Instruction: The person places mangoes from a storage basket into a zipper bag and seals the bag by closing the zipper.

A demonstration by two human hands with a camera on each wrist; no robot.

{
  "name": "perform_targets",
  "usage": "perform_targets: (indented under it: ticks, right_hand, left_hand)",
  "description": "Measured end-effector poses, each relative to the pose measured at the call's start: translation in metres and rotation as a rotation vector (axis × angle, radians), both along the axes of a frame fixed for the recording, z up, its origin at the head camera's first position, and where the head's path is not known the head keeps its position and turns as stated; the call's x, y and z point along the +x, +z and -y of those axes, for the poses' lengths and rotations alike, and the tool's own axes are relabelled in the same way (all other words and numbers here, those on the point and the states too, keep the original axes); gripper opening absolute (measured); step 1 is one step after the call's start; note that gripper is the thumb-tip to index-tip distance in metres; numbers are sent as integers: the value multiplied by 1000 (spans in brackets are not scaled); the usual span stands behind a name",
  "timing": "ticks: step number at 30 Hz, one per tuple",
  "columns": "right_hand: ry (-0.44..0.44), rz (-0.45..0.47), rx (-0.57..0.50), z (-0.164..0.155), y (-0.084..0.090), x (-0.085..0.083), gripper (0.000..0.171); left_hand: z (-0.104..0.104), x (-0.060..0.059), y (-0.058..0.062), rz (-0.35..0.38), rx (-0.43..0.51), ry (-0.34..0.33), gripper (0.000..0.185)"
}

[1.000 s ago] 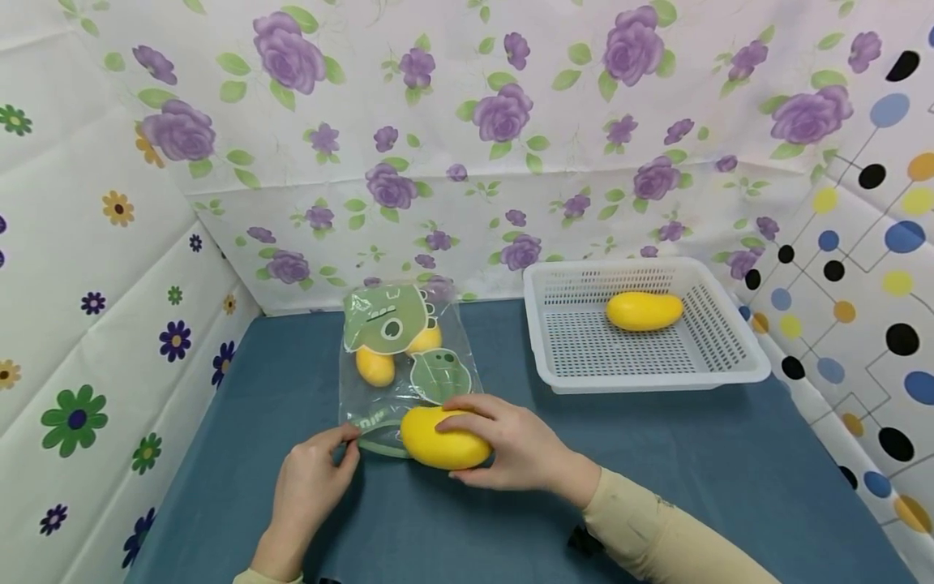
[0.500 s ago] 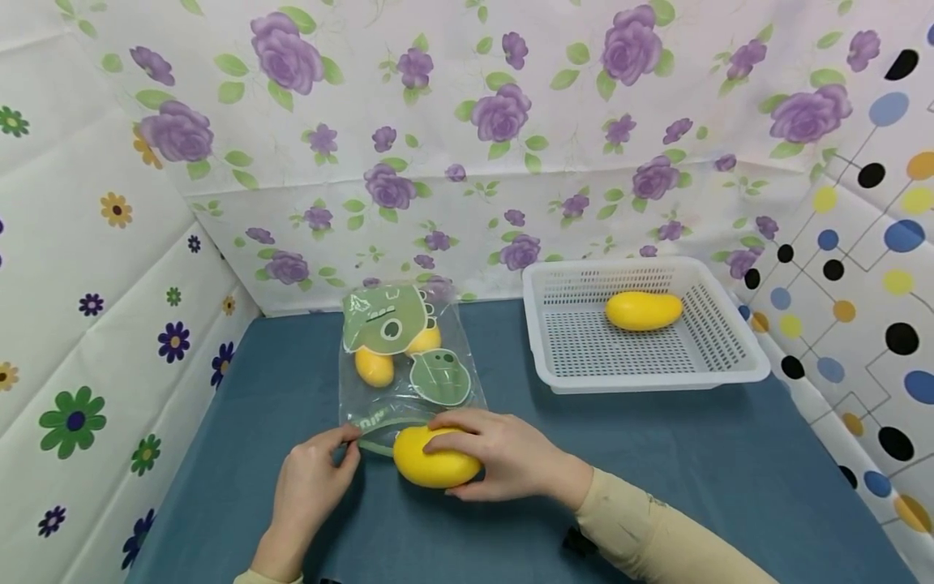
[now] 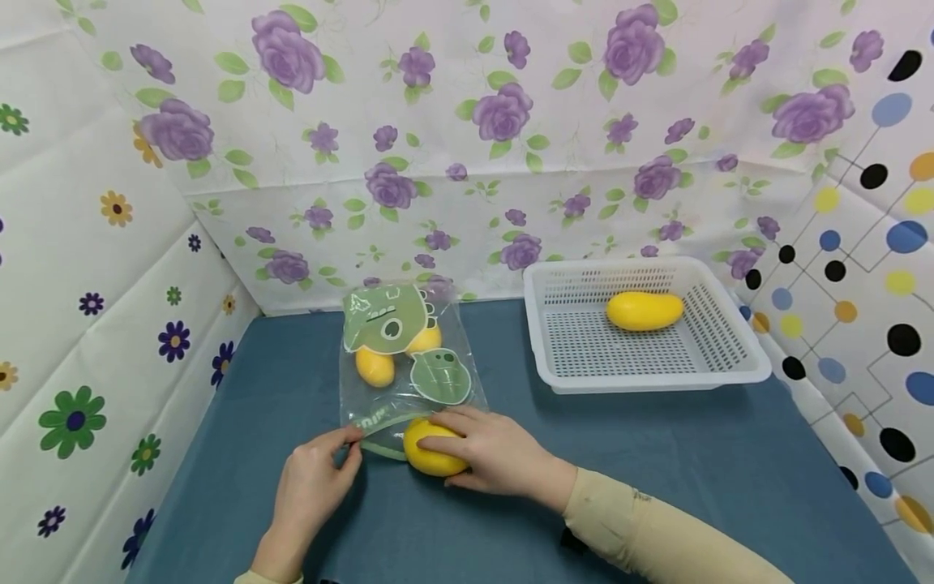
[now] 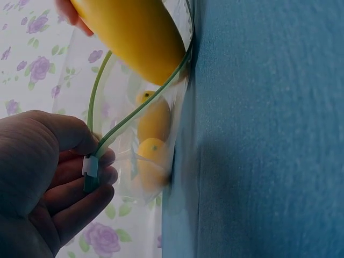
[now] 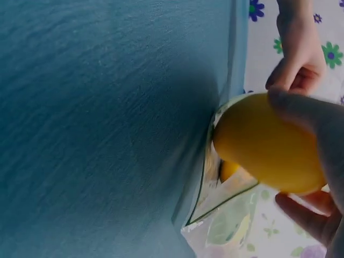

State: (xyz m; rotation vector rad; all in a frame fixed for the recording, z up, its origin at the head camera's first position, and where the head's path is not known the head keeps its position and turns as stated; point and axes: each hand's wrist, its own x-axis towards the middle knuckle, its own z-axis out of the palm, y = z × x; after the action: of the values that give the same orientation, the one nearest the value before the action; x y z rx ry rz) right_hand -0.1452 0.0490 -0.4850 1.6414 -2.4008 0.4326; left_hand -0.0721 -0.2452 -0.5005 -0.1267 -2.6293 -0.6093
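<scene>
here we pinch the bag's (image 3: 409,365) mouth with our left hand (image 3: 310,478) near the table's (image 3: 693,454) front edge while our right hand (image 3: 496,454), fingers curled, noses a mango (image 3: 432,454) in; next, likely a deeper push.

The right hand (image 3: 496,458) covers the near side of a yellow mango (image 3: 430,456), whose far end disappears into the mouth of a clear zip bag (image 3: 404,365). Green printed patches on the bag mask parts of two more mangoes (image 3: 375,367) inside. In the left wrist view the mango's upper end is cut off by the frame's top edge. The left hand (image 3: 314,478) hides the bag's corner it pinches.
</scene>
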Motion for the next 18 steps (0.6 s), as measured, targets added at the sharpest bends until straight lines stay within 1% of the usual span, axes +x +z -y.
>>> perform_targets:
  ticks: [4, 9, 11, 13, 18]
  right_hand:
    - [-31, -3, 80, 4, -2, 3, 68]
    - [-27, -18, 131, 9, -11, 8, 65]
    - [-34, -29, 118, 12, -14, 9, 62]
    - [-58, -43, 77, 14, -15, 10, 57]
    - [-138, -87, -24, 22, -14, 11, 31]
  left_hand:
    - [0, 0, -1, 4, 2, -5, 19]
    - [0, 0, -2, 24, -1, 0, 18]
    - [0, 1, -2, 37, 2, 2, 18]
    - [0, 1, -2, 45, 5, 3, 19]
    - [1, 0, -2, 43, 10, 0, 20]
